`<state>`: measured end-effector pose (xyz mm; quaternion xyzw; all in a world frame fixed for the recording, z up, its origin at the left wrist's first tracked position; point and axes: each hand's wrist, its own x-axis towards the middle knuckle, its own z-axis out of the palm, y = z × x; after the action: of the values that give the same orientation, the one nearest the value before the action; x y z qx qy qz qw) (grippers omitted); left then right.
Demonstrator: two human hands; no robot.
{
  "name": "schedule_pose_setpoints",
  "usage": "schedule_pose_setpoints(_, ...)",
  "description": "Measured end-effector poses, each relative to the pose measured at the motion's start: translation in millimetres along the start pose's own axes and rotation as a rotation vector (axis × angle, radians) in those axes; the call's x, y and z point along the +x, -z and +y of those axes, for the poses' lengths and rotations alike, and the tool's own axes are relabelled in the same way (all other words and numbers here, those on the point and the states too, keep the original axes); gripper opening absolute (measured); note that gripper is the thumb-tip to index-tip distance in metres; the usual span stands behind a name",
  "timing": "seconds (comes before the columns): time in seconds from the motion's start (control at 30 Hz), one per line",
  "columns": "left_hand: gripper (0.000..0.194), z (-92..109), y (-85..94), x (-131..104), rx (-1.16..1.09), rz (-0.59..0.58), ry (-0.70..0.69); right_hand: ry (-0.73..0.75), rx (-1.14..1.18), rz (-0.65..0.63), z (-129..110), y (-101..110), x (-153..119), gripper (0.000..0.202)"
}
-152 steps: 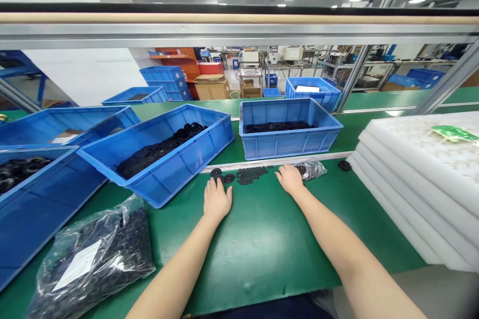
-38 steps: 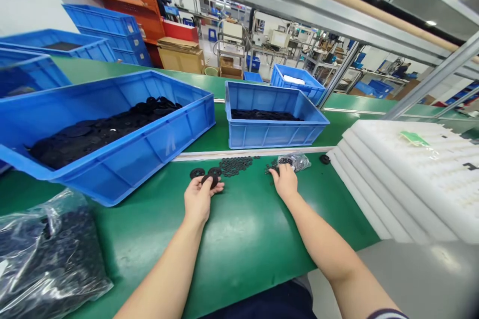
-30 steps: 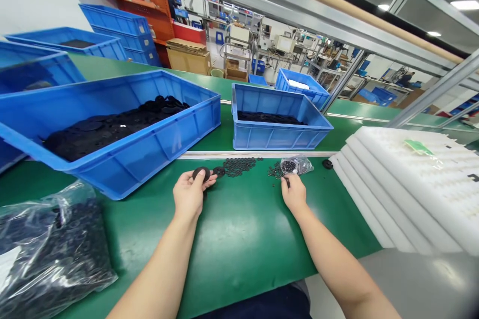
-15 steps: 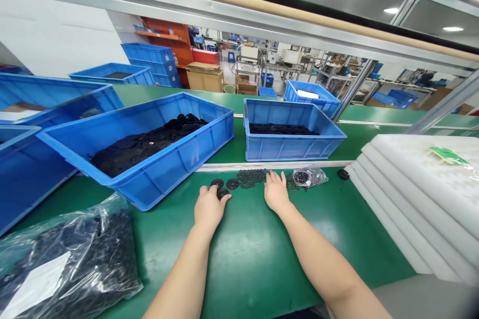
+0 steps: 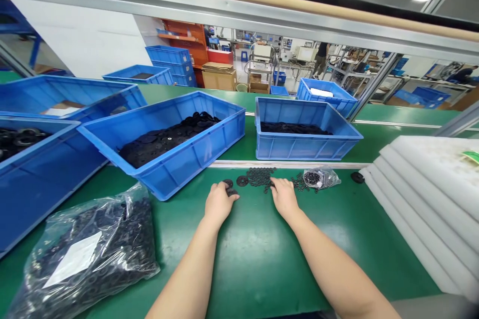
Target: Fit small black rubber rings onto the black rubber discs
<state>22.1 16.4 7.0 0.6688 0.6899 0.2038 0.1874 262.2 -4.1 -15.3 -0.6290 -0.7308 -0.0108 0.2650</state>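
My left hand (image 5: 220, 204) is closed round the edge of a black disc (image 5: 232, 192), thumb on its right side. Another black disc (image 5: 228, 183) lies just behind its fingers, and a third black disc (image 5: 242, 181) sits to the right. Many small black rings (image 5: 259, 176) are spread in a flat patch between the hands. At the right end of this patch, my right hand (image 5: 286, 200) has its fingertips drawn together on the green table; what they pinch is too small to tell. Beside it are loose rings (image 5: 300, 182) and a clear bag of small black parts (image 5: 315, 178).
A blue bin (image 5: 204, 144) of black discs stands behind my left hand, another blue bin (image 5: 307, 147) behind my right. A large plastic bag of black parts (image 5: 123, 254) lies front left. White foam sheets (image 5: 419, 209) are stacked right, by a black part (image 5: 358, 177).
The view has swung left, so everything appears further right. My right hand's fingers, flat and spread before, are now drawn together at the rings. My left hand stays on the disc.
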Motion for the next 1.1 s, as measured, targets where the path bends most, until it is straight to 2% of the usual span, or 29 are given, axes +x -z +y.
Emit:
schedule_pose_setpoints(0.1,0.031,0.9,4.1,-1.2,-0.012,-0.018,0.023,0.069,0.135,0.065,-5.6,-2.1,-3.1,0.033)
schedule_pose_setpoints(0.17,0.031,3.2,5.9,-2.3,-0.063,0.012,0.033,0.12,0.226,0.121,-11.2,-2.8,-4.9,0.032)
schedule_pose_setpoints(0.23,0.026,8.0,5.8,-4.6,-0.182,0.084,0.023,0.16,0.306,0.175,-19.3,-1.3,-7.1,0.031)
schedule_pose_setpoints(0.3,0.02,15.8,2.7,-9.6,-0.394,0.126,-0.006,0.183,0.368,0.213,-29.4,2.6,-10.0,0.03)
schedule_pose_setpoints(0.37,0.019,25.9,-3.8,-17.5,-0.681,0.037,-0.022,0.208,0.412,0.232,-39.5,7.3,-13.4,0.03)
schedule_pose_setpoints(0.47,0.041,40.0,-18.3,-29.9,-1.075,-0.289,0.017,0.264,0.45,0.238,-49.1,11.6,-17.1,0.029)
schedule_pose_setpoints(0.53,0.051,45.3,-28.1,-34.8,-1.245,-0.394,0.04,0.294,0.453,0.235,-50.3,11.0,-17.6,0.027)
schedule_pose_setpoints(0.67,0.057,45.1,-37.4,-35.6,-1.411,-0.427,0.12,0.301,0.43,0.214,-46.5,6.6,-18.1,0.026)
schedule_pose_setpoints(0.87,0.057,42.3,-28.1,-30.0,-1.422,-0.479,0.155,0.286,0.377,0.25,-42.9,4.8,-20.1,0.031)
schedule_pose_setpoints(0.93,0.056,42.2,-21.8,-26.3,-1.341,-0.407,0.15,0.301,0.366,0.268,-40.2,4.6,-17.7,0.034)
schedule_pose_setpoints(1.0,0.053,39.9,-15.1,-21.4,-1.261,-0.262,0.151,0.309,0.345,0.292,-35.7,4.8,-14.4,0.034)
schedule_pose_setpoints(1.1,0.039,28.0,-7.3,-9.9,-1.224,-0.073,0.166,0.209,0.176,0.269,-26.0,5.2,-10.0,0.03)
